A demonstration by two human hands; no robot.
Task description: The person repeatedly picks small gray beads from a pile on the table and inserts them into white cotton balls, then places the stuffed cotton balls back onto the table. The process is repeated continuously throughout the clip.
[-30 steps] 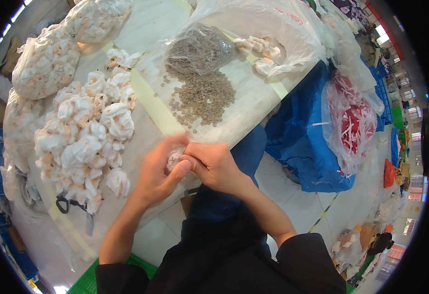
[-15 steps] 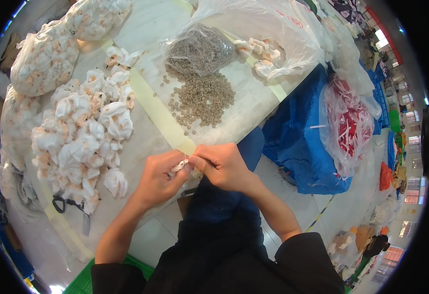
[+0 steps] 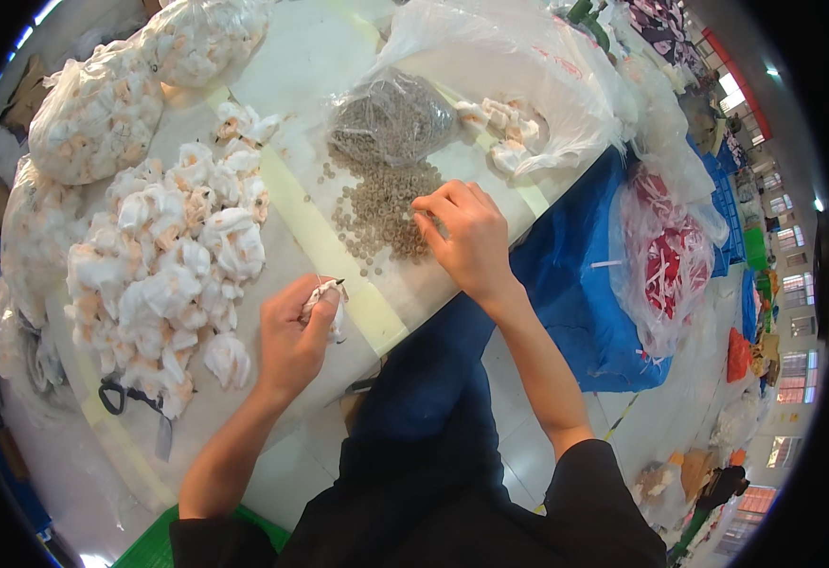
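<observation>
My left hand [image 3: 291, 333] is closed around a small white fabric piece [image 3: 325, 305] with a dark tip, held over the table's near edge. A thin thread-like line shows at its top. My right hand [image 3: 466, 237] is raised at the near right side of a pile of small grey-brown ring-shaped pieces [image 3: 376, 204]. Its thumb and forefinger are pinched together; what lies between them is too small to make out. To the left of my left hand spreads a heap of white, orange-tinged fabric pieces [image 3: 163, 256].
A clear bag of the same ring-shaped pieces [image 3: 391, 118] lies behind the pile. Filled bags of white pieces [image 3: 97, 123] stand at the far left. A black-handled tool [image 3: 113, 396] lies near the heap. Blue sheeting [image 3: 585, 303] and a bag with red material [image 3: 665, 251] are at the right.
My hands have come apart. The right one moved up and right to the pile of rings, while the left drew slightly left, still gripping the white fabric piece.
</observation>
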